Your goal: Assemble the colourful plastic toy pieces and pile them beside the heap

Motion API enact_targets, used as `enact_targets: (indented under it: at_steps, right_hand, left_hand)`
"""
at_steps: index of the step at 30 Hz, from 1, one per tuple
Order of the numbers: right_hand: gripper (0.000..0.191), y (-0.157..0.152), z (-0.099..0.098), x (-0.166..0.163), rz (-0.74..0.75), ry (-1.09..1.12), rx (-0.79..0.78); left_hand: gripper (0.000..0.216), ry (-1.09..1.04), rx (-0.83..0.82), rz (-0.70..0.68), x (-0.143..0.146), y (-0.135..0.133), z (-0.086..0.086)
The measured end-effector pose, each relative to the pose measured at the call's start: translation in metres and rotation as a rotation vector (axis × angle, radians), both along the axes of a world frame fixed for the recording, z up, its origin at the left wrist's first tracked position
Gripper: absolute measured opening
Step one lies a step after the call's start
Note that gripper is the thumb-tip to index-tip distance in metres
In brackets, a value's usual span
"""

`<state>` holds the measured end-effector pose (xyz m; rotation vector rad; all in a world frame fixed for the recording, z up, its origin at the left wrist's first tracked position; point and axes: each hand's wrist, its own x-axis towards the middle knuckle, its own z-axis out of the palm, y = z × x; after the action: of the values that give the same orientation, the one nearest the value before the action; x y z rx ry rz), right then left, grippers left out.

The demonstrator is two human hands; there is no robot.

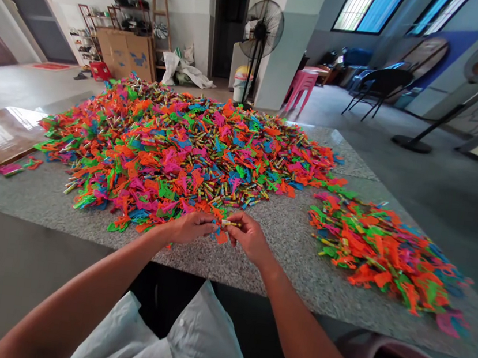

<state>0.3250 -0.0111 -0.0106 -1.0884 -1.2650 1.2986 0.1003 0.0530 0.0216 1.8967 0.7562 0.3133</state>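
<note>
My left hand (192,227) and my right hand (249,238) meet over the near edge of the big pile (172,153) of small plastic pieces and tubes. Between my right thumb and fingers is a small tube (230,223) with a pale and yellow wrap. My left fingers pinch a small blue plastic piece (217,228), whose shape is mostly hidden. The tube's end lies close to the blue piece; whether they are joined I cannot tell. Orange, green, pink and blue pieces lie just beyond my fingers.
A smaller pile (387,249) of similar pieces lies to the right on the grey stone tabletop (286,254). A pinkish basket (367,357) stands at the lower right, below the table edge. Farther back are a standing fan (261,28), pink stools (303,85) and a black chair (381,83).
</note>
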Motion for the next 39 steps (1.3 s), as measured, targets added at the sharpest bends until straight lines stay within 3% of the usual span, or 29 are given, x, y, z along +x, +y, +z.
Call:
enact_targets:
  at_steps: [7, 14, 23, 32, 39]
  right_hand:
    - [0.029, -0.004, 0.0, 0.002, -0.024, -0.108, 0.034]
    - [0.031, -0.005, -0.001, 0.001, -0.023, -0.093, 0.032]
    - [0.029, -0.014, -0.006, 0.007, -0.021, -0.119, 0.023]
    - [0.019, -0.026, -0.002, 0.018, 0.006, -0.272, 0.101]
    - [0.024, -0.034, 0.0, 0.023, 0.077, -0.2, -0.008]
  left_hand:
    - [0.045, -0.053, -0.068, -0.027, -0.004, 0.003, -0.006]
    - [0.047, 0.009, 0.071, -0.039, -0.004, 0.002, 0.008]
    - [0.043, 0.059, 0.113, -0.084, 0.0, 0.001, 0.008]
    - [0.051, 0.058, 0.023, -0.095, 0.003, -0.001, 0.005]
    - [0.054, 0.035, -0.108, -0.13, 0.011, -0.004, 0.0]
